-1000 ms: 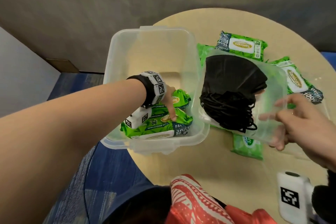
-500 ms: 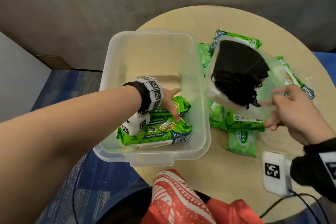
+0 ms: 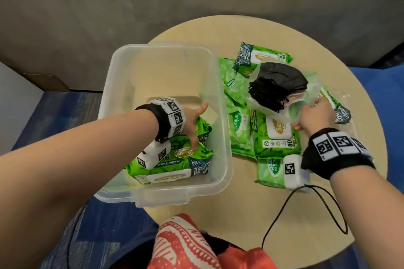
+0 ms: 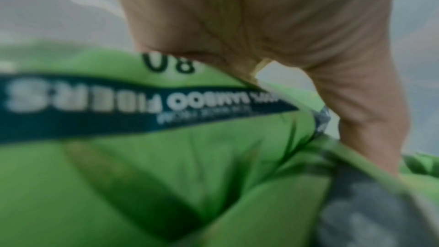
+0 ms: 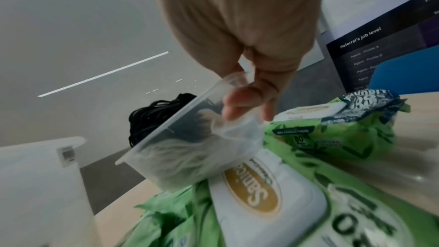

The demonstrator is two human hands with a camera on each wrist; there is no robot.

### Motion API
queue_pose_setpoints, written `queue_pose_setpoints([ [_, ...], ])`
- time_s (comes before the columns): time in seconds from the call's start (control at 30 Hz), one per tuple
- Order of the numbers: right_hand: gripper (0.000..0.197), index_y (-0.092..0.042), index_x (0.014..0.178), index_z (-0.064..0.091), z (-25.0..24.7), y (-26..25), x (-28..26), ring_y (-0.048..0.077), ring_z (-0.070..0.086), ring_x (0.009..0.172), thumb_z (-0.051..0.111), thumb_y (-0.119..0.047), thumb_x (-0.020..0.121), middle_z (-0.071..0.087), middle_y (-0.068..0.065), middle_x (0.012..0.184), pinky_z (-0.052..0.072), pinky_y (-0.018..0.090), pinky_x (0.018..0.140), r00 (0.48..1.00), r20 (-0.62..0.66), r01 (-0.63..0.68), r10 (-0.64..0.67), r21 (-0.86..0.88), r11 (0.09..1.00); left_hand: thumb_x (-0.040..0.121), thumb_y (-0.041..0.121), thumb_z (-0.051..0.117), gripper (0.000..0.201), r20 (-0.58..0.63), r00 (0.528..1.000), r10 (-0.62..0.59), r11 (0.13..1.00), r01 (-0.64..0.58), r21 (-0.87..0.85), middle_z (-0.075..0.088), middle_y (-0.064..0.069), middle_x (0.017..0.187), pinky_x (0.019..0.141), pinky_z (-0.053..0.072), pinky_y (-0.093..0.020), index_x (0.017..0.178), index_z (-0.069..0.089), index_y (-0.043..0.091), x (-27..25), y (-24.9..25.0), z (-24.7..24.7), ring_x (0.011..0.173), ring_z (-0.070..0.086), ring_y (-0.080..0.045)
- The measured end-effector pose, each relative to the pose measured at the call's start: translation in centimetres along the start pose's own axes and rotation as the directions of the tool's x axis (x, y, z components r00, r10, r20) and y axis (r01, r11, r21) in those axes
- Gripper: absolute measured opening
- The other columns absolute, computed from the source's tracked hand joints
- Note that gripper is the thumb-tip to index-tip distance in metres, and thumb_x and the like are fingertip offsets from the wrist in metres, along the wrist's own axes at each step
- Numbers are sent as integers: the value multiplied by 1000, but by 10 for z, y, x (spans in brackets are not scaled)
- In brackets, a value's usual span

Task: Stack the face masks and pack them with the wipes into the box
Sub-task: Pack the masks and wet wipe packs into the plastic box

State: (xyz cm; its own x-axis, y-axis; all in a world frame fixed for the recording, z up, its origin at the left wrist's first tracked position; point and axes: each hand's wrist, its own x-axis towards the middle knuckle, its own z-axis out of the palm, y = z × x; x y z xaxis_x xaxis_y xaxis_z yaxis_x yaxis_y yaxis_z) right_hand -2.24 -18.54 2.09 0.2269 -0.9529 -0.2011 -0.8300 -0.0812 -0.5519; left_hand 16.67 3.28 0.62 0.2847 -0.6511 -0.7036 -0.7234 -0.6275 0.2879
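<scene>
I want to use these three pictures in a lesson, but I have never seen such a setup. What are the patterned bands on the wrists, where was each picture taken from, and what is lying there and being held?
No machine: a person works bare-handed. The black-and-white patterned bands carry small wrist cameras; a third camera sits on the head.

The head view looks down on a round beige table. The left hand presses green wipe packs inside a clear plastic box. More green wipe packs lie beside it.

The right hand grips a small clear tub of black face masks, resting it on those loose packs. The wrist views show the same things close up.
</scene>
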Motion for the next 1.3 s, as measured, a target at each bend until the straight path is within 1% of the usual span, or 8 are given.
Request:
queue_pose_setpoints([
  [0.17,43,1,134,39,-9,-14,6,11,59,37,42,-18,96,59,27,113,42,17,34,1000,-26,15,-13,50,999,63,29,85,133,-25,1000,-5,1000,5,-20,40,-13,145,106,36,-39,146,-20,27,2,1,-7,129,43,-30],
  [0.33,58,-1,136,31,-7,-37,-41,41,38,123,51,-33,92,28,25,140,32,47,100,978,-143,115,-150,-230,966,62,31,85,135,-22,1000,9,1000,-9,-26,32,-13,150,108,32,-38,146,-21,28,1,-4,-7,132,40,-29],
  [0.47,55,-3,124,46,11,-61,-116,32,50,106,45,-47,93,46,17,120,39,38,87,912,215,383,-349,-142,913,64,35,84,131,-13,1000,-6,1000,6,13,34,-12,149,109,31,-40,147,-17,24,-5,0,-9,134,37,-30],
  [0.57,50,-7,115,48,27,-64,-148,26,60,83,37,-51,94,58,10,98,48,32,69,729,634,278,-258,70,958,63,50,80,111,1,996,-84,991,83,102,45,-11,141,105,38,-41,148,18,13,-8,2,-9,127,45,-29],
  [0.67,33,-1,102,47,35,-60,-156,26,56,74,37,-32,99,56,8,82,36,30,59,746,555,427,-368,25,904,66,58,73,82,39,989,-143,983,137,120,59,-8,122,96,45,-37,128,50,10,-10,0,-6,111,54,-26],
  [0.97,31,6,108,45,51,-70,-148,3,33,56,31,-22,101,44,7,83,33,3,46,811,394,461,-433,25,887,75,54,68,81,95,984,-150,988,145,50,48,-5,138,105,36,-35,140,38,17,-16,4,-5,125,45,-25],
  [1.2,29,-3,99,43,43,-82,-125,27,49,68,36,-30,99,51,15,90,33,25,50,745,570,401,-347,34,916,76,53,67,80,33,985,-171,985,172,-10,51,-11,129,87,39,-33,135,35,10,-18,3,-4,115,49,-27],
  [1.3,45,-3,105,51,26,-91,-77,28,58,72,42,-46,95,57,18,96,48,35,64,882,384,244,-273,122,962,78,55,65,78,17,986,-164,986,163,16,52,-11,126,83,38,-32,134,35,9,-20,0,-4,113,50,-27],
])
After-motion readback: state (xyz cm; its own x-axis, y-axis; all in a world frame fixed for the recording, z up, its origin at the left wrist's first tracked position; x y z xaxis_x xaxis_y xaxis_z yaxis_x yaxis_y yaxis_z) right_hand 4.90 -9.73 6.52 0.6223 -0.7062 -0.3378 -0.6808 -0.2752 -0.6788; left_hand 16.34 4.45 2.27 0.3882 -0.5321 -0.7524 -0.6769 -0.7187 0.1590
